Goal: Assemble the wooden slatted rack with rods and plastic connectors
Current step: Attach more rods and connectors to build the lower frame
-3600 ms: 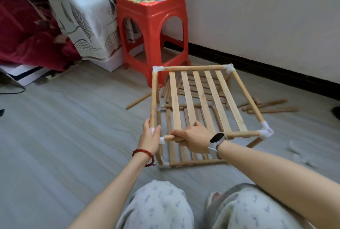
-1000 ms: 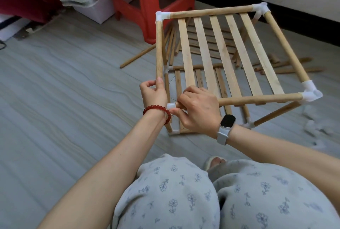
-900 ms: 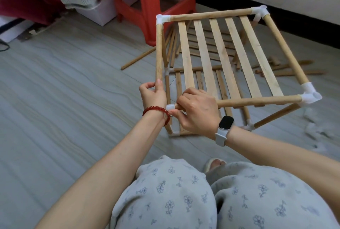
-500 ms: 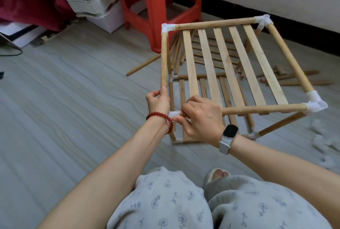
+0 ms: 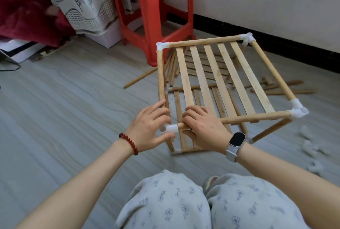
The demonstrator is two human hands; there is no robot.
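Left hand (image 5: 149,129) is now lying spread, fingers straight, against the near-left connector (image 5: 170,128), no longer curled round the side rod (image 5: 161,76) as half a second back. Right hand (image 5: 201,128) is still curling over the front rod (image 5: 253,118) just beside that connector, gripping it. Rack (image 5: 211,85) is standing on the floor (image 5: 73,109) between the hands and a red stool (image 5: 152,13), its top slats level, all four top corners capped in white. Spare rods (image 5: 281,89) are lying loose to the right. Loosening grip is suggesting the corner joint is seated; next tier probably comes next.
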